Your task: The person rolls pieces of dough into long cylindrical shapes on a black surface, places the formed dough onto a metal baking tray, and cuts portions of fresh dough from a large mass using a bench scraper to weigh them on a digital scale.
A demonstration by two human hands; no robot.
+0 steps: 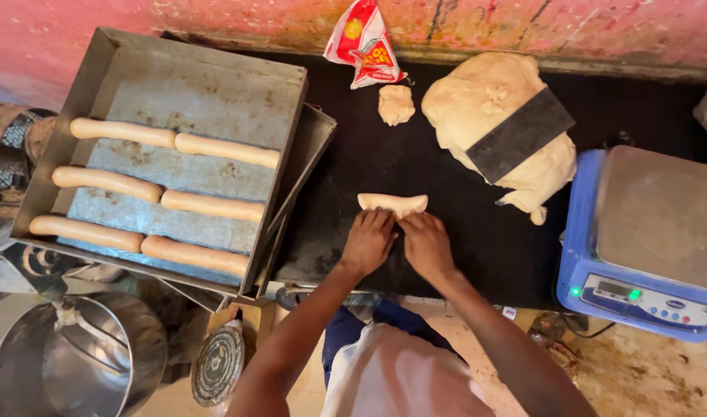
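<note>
Far to the left of my fingers I see a metal pot (79, 359) on the floor, and above it a metal tray (206, 77) holding six rolled dough logs (122, 131) in three rows of two. A second tray (311, 150) lies under it, its edge showing on the side nearer my hands.

My left hand (369, 241) rests on the dark surface (446, 255), fingers (380, 220) bent downward and pressed on the near edge of a small dough piece (393, 203); they are not closed around it. My right hand (427, 243) sits touching the left, its fingers (415, 224) flattened on the same piece in the same way. The dough piece lies just beyond both sets of fingertips, stretched sideways.

Further beyond them sits a small dough lump (396, 103) and a red and white plastic bag (365, 42). To the right of the fingers lies a big dough mass (477, 93) with a flat dark scraper (519, 133) across it. Farthest right stands a blue weighing scale (647, 239).
</note>
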